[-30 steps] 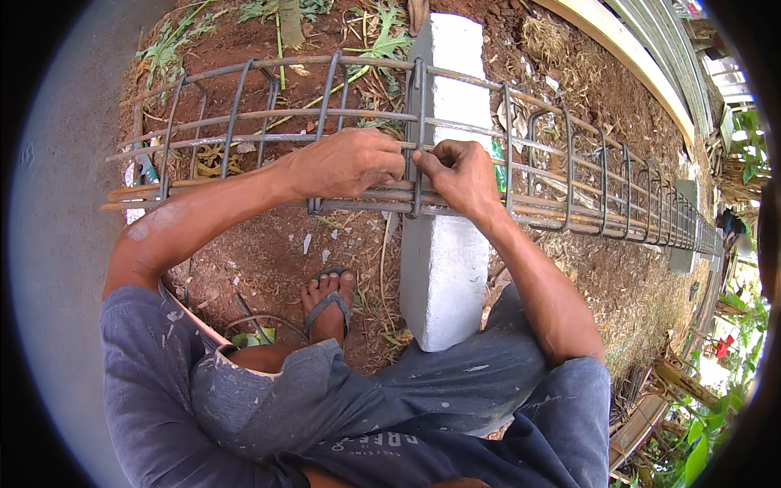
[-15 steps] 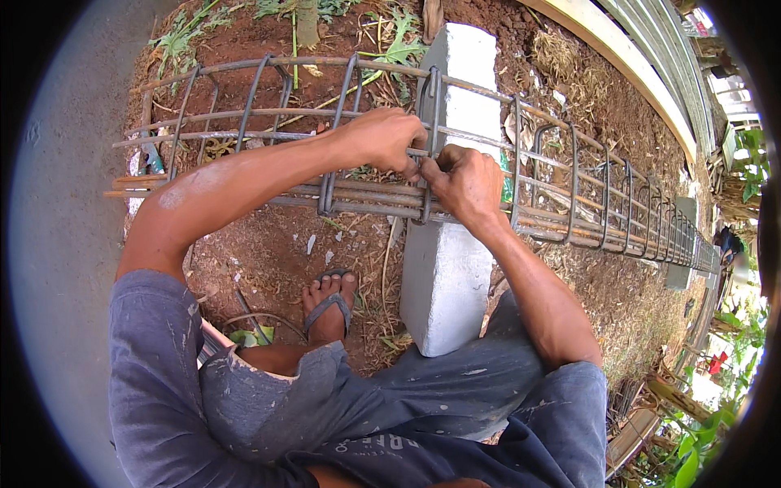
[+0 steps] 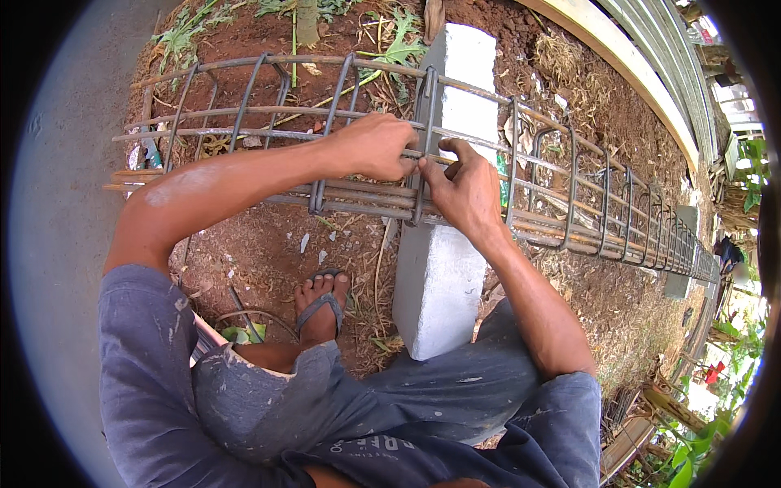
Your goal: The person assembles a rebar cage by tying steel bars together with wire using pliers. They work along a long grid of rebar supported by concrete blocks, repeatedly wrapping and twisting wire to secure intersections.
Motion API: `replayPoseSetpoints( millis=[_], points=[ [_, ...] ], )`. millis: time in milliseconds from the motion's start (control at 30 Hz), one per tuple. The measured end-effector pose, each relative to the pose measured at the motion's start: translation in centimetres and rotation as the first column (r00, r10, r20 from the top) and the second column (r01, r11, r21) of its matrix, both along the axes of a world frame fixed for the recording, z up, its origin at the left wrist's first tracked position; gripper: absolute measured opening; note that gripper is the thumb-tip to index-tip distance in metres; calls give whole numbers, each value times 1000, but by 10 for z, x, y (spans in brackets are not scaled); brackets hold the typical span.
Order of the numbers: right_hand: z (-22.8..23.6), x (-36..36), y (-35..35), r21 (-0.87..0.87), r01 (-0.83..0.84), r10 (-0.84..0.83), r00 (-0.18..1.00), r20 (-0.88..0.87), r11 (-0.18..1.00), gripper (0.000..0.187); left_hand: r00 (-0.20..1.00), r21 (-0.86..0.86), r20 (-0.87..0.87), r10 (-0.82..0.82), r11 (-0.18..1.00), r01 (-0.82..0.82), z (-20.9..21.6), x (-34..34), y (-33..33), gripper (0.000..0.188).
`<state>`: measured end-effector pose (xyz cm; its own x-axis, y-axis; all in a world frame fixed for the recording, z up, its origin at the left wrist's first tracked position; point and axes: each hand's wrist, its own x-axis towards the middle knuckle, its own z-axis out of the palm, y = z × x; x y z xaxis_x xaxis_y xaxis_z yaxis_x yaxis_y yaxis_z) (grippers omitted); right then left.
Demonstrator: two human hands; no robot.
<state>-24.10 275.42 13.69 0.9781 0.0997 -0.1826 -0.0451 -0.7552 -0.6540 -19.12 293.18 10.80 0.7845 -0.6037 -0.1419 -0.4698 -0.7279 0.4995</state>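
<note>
A long cage of rusty rebar (image 3: 358, 189) with dark square stirrups runs across in front of me, resting on a pale block (image 3: 443, 281). My left hand (image 3: 376, 146) reaches over the rods from the left. Its fingers are curled closed beside a stirrup (image 3: 425, 122) above the block, and whatever they pinch is hidden. On the other side of that stirrup is my right hand (image 3: 469, 185). Its thumb tip touches the crossing of rod and stirrup, while the index finger is bent and held apart from the thumb. I make out nothing held in it.
The cage stretches far right to another grey block (image 3: 682, 252). My sandalled foot (image 3: 320, 305) stands on the soil below the rods. Concrete paving (image 3: 73, 244) lies at left, a plant stem (image 3: 307, 23) behind the cage, and a pale board (image 3: 626, 61) at far right.
My right index finger has lifted away from the thumb, opening a gap. The left hand has drawn slightly left and stays curled. The whole view has shifted a little.
</note>
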Motion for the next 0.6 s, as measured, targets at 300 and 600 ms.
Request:
replayPoseSetpoints(
  millis=[300, 600],
  points=[
    [-21, 12, -10, 143, -34, 48, 994, -98, 989, 26, 979, 87, -172, -108, 988, 125, 33, 39, 8, 31],
    [-24, 14, -12, 246, -21, 58, 988, -145, 969, 26, 977, 137, 104, -187, 975, 172, 25, 42, -3, 12]
  ],
)
